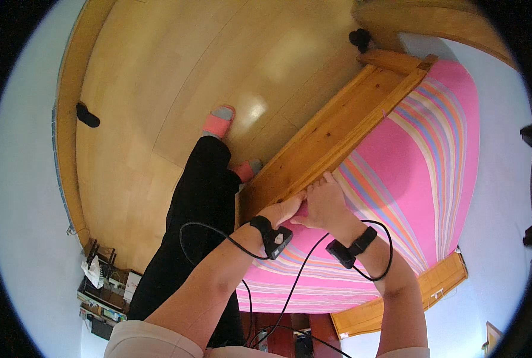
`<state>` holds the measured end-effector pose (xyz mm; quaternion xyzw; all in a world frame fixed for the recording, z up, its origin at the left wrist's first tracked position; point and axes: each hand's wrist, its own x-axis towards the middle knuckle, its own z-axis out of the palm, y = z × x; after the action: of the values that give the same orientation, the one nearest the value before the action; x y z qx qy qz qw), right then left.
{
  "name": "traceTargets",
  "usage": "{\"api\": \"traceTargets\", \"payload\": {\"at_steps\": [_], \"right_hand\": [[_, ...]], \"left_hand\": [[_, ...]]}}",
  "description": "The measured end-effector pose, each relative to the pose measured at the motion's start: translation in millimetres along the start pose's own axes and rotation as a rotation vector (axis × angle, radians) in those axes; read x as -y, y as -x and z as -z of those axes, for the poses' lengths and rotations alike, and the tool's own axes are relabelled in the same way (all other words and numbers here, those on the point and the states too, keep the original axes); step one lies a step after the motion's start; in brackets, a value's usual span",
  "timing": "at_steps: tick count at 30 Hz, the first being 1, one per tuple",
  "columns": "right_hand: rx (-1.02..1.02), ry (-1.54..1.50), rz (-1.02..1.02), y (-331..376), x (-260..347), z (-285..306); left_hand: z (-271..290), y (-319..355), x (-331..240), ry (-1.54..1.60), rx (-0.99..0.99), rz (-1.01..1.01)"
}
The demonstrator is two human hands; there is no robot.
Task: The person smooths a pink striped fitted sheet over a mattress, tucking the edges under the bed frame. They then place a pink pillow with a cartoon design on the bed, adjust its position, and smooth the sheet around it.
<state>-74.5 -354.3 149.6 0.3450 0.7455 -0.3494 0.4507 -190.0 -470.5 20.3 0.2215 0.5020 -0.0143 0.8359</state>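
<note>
A pink bed sheet (pixel 391 158) with stripes in orange, blue, yellow and white covers the bed. Its near edge runs along the wooden side board (pixel 337 128) of the bed frame. At that edge my left hand (pixel 282 210) has its fingers pressed together on the sheet, their tips partly hidden. Just right of it, my right hand (pixel 327 201) lies over the same edge, fingers stretched toward the board and thumb spread apart. A little sheet fabric shows bunched between the two hands. Black straps with small dark boxes and cables circle both wrists.
My legs in black trousers and feet in pink slippers (pixel 219 122) stand beside the bed on the wood floor (pixel 158 77). Dark cables cross between my forearms. A cluttered shelf (pixel 108 286) is at lower left. A wooden headboard (pixel 397 295) stands at lower right.
</note>
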Motion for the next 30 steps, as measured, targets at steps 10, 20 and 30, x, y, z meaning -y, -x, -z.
{"api": "traceTargets", "payload": {"at_steps": [10, 20, 30], "right_hand": [[-0.200, -0.005, -0.010, 4.5, -6.6, 6.8], [-0.330, -0.133, 0.025, -10.5, -10.0, -9.2], [-0.546, 0.018, -0.365, -25.6, -141.0, 68.3]], "left_hand": [[-7.1, 14.8, -5.3, 0.029, -0.030, -0.033], [50.6, 87.3, -46.1, -0.278, -0.251, -0.040], [37.7, 32.0, -103.8, -0.265, -0.113, -0.452]]}}
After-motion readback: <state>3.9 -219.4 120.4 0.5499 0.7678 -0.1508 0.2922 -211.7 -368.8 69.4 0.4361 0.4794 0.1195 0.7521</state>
